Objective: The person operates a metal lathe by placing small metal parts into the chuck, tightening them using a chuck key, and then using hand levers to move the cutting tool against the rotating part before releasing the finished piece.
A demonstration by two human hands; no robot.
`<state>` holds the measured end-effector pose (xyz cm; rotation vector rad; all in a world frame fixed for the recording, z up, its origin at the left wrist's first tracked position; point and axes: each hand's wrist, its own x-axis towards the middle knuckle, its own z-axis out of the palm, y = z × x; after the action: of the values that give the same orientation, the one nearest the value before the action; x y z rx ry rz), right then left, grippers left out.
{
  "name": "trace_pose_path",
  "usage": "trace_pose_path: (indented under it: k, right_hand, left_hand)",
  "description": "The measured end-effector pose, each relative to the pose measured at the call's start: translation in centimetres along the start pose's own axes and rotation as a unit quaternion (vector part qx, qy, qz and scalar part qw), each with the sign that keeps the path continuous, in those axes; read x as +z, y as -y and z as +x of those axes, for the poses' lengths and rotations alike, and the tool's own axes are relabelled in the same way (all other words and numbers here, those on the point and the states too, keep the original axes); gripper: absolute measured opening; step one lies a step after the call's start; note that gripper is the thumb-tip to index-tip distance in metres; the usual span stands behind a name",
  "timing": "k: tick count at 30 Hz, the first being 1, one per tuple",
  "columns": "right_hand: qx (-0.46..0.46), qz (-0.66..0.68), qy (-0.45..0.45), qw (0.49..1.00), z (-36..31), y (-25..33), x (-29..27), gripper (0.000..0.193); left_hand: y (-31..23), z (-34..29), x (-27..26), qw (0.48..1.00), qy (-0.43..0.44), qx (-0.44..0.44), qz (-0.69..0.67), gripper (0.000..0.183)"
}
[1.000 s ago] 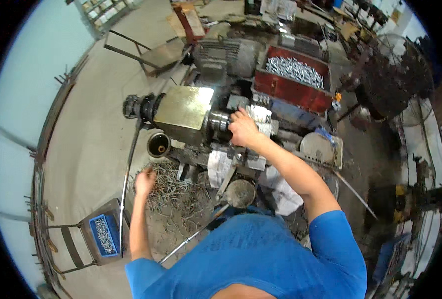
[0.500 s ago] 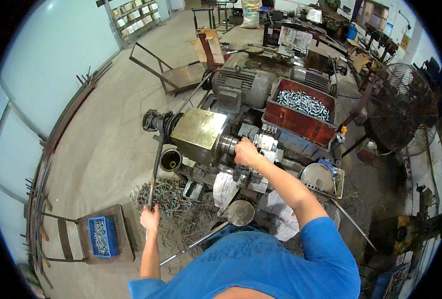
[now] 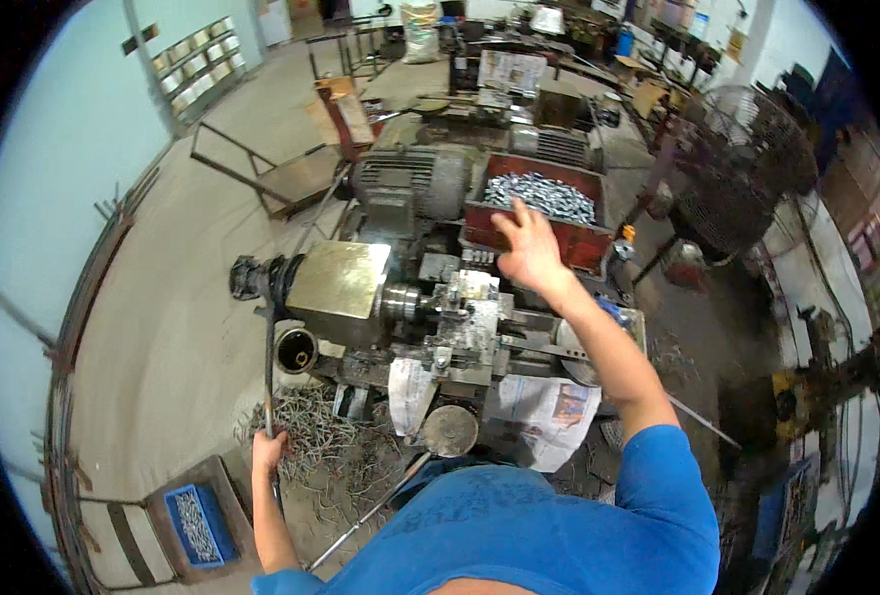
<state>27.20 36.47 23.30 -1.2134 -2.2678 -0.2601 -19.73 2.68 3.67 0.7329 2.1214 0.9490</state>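
My left hand (image 3: 269,451) is closed round the lower part of a long metal lever (image 3: 268,372), which rises to the left end of a lathe-like machine. Fingers spread, my right hand (image 3: 531,250) hangs at the near side of a red crate (image 3: 584,241). Inside the crate is a heap of small shiny metal pieces (image 3: 554,196); nothing shows in the right hand's fingers. To the left of that hand are the machine's round spindle (image 3: 400,302) and its metal tool block (image 3: 470,317). A brass-coloured cover (image 3: 339,280) tops the machine's head.
A blue bin (image 3: 202,526) of metal pieces sits on a cart at the lower left. Tangled metal scrap (image 3: 311,421) covers the floor beside the lever. A large fan (image 3: 738,178) stands at the right. Behind the machine is a ribbed motor (image 3: 410,183). Newspaper (image 3: 544,416) lies near my body.
My right hand has left the spindle, moved up and right to the red crate, and spread its fingers. My left hand stays on the lever. The whole view has shifted.
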Motion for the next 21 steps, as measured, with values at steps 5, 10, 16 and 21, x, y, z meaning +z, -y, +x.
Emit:
trace_pose_path:
  k: [5, 10, 16, 21]
  right_hand:
    - [0.070, 0.143, 0.044, 0.986, -12.7, -0.6, -0.7, 0.050]
    - [0.324, 0.166, 0.117, 0.924, -34.1, -0.4, 0.8, 0.043]
    - [0.571, 0.064, 0.306, 0.759, -56.2, 4.2, 0.1, 0.040]
    - [0.701, 0.010, 0.283, 0.654, -67.1, 6.3, -2.3, 0.031]
  left_hand:
    - [1.2, 0.9, 0.6, 0.999, 0.006, 0.044, -0.028, 0.017]
    - [4.3, 3.9, -0.7, 0.999, 0.025, 0.021, -0.016, 0.021]
    - [4.0, 3.1, -1.8, 0.997, 0.048, -0.054, 0.027, 0.017]
    - [1.9, 3.4, -0.8, 0.991, 0.034, -0.052, 0.115, 0.015]
